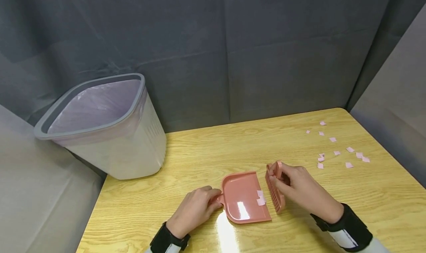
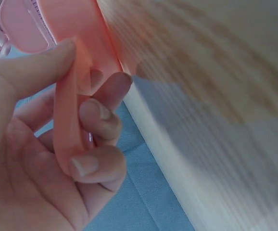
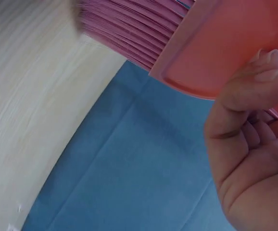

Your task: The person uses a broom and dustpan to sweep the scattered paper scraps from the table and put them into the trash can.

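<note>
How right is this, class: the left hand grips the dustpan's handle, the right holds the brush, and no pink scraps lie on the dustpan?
Wrong on the last point: the head view shows pink scraps on the dustpan. The left hand grips its handle and the right hand holds the brush.

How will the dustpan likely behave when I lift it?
The dustpan looks thin and molded, so probably stiff and light. Its glossy face may be slippery: the paper scraps near its open edge could slide off if tipped.

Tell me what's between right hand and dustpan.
The brush, gripped by the right hand, then a narrow bare strip of table; head view.
</note>
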`<control>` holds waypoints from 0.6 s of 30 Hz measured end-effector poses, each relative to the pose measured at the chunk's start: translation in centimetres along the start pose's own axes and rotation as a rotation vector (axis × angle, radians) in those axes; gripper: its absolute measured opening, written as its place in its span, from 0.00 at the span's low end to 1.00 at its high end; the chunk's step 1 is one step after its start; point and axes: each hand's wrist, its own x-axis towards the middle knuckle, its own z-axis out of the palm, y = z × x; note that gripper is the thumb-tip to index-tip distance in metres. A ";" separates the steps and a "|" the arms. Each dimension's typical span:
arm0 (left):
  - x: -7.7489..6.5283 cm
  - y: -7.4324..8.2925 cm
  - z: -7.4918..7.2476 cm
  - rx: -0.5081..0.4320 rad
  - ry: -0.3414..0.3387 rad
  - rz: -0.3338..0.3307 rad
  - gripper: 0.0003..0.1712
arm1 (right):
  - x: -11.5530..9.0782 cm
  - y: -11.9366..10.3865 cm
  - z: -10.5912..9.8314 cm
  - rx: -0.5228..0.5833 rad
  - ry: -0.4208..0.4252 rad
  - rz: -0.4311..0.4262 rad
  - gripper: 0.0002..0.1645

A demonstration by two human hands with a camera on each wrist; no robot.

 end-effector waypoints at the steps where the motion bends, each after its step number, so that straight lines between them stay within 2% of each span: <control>1: 0.0 0.0 0.0 -0.001 0.000 -0.001 0.09 | 0.1 -0.1 0.3 0.015 0.003 -0.020 0.03; 4: 0.0 0.0 -0.1 0.000 -0.003 -0.006 0.09 | 0.2 -0.4 0.7 0.059 -0.004 -0.044 0.05; 7: 0.1 0.0 -0.1 0.002 -0.003 -0.006 0.10 | 0.2 -0.4 0.4 0.099 -0.006 -0.023 0.03; 13: 0.1 0.0 0.0 0.009 0.002 -0.001 0.09 | 0.0 0.0 -0.9 0.003 0.049 0.010 0.03; 18: 0.1 0.0 0.1 0.005 0.002 0.000 0.10 | -0.2 0.1 -1.0 -0.026 0.029 0.032 0.04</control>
